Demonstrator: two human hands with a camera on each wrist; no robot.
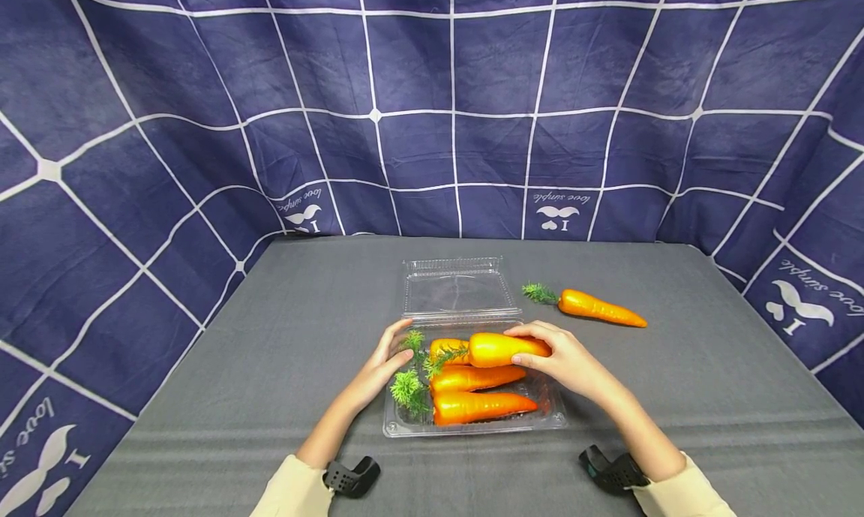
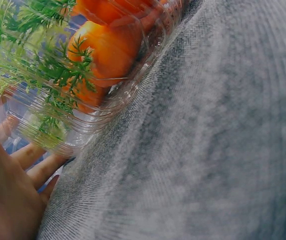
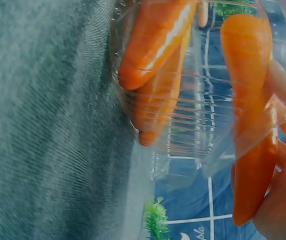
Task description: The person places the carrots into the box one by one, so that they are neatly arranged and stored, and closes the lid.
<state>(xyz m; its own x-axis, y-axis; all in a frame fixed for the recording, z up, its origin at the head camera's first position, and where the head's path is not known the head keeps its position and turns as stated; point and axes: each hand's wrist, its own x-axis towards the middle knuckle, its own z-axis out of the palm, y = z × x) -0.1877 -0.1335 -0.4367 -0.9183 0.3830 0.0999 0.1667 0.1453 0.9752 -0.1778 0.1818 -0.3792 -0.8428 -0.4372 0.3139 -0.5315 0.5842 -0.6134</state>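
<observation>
Orange carrots [image 1: 484, 407], green tops [image 1: 408, 389]; blue backdrop [image 1: 415, 153], white grid.

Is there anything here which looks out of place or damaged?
Nothing looks damaged. One carrot stands out: it lies on the gray cloth, right of the open lid, while three others lie in the clear container and the right hand holds another over them.

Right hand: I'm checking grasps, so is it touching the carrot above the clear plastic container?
Touching. The head view shows the right hand gripping the carrot, thumb on its near side, fingers on the far side.
</observation>
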